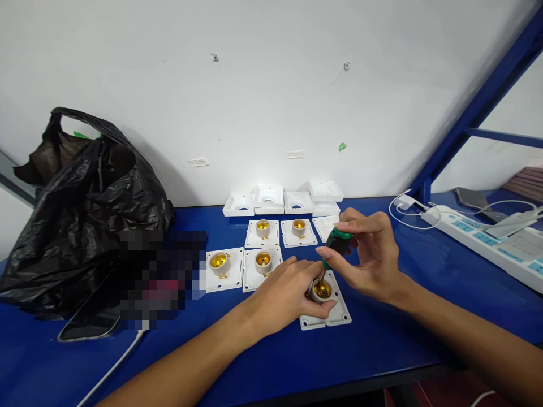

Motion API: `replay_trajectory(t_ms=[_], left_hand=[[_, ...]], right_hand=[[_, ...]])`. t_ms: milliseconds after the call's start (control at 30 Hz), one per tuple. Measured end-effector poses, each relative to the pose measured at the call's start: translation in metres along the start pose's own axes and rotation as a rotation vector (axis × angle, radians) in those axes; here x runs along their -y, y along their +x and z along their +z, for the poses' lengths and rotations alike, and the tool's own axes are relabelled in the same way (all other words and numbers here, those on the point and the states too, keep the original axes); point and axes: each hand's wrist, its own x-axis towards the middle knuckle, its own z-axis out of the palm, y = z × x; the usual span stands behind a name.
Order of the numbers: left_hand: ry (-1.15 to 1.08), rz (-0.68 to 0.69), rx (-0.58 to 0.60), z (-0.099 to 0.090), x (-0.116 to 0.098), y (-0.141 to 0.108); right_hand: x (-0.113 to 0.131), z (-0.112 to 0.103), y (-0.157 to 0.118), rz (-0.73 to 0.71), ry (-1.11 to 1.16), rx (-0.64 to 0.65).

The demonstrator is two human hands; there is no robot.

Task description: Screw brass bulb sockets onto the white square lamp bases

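Observation:
My right hand (369, 254) grips a screwdriver (338, 242) with a black and green handle, tilted so that its shaft reaches down into a lamp socket (321, 290). The socket is round, pale outside and brassy inside, and stands on a square white plate (339, 314). Around the socket's side close the fingers of my left hand (292, 294), steadying it on the plate. The screwdriver's tip is inside the socket and cannot be made out. Behind and left of my hands lie several more white plates with sockets, among them one at the far left (219, 263).
White square covers (268, 196) stand along the wall. A black plastic bag (97, 209) and a phone (91, 314) with a white cable (114, 364) are on the left of the blue table (263, 373). At right lies a white power strip (487, 240) beside a blue metal frame (470, 107).

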Motion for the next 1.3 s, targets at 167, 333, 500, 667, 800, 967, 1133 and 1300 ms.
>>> replay_trajectory(t_ms=[167,333,500,667,800,967,1133,1300], left_hand=[[-0.006,-0.01,-0.008,0.0012,0.0014,0.0001],[-0.049,-0.011,0.002,0.001,0.0014,0.0003],[-0.015,-0.001,0.001,0.0014,0.0019,0.0003],[0.024,-0.005,0.009,0.0011,0.0019,0.0003],[0.0,-0.002,0.002,-0.0001,0.0008,-0.0002],[0.022,0.019,0.007,0.0003,0.0016,-0.0001],[0.029,0.019,-0.002,0.0018,0.0025,-0.0003],[0.008,0.01,-0.004,0.0017,0.0014,-0.0007]], right_hand=[[0.0034,-0.0001,-0.0009,0.01,0.047,0.136],[0.0076,0.0049,-0.0003,0.01,0.031,0.067],[0.0025,0.003,-0.0025,0.002,0.08,0.049],[-0.0005,0.0022,-0.0067,0.052,0.115,0.122],[0.0019,0.0058,-0.0041,0.045,0.092,0.046],[-0.0008,0.0015,-0.0025,0.0,0.078,-0.03],[-0.0006,-0.0017,-0.0065,0.042,0.126,0.095],[0.0047,0.0047,-0.0046,0.053,0.067,-0.035]])
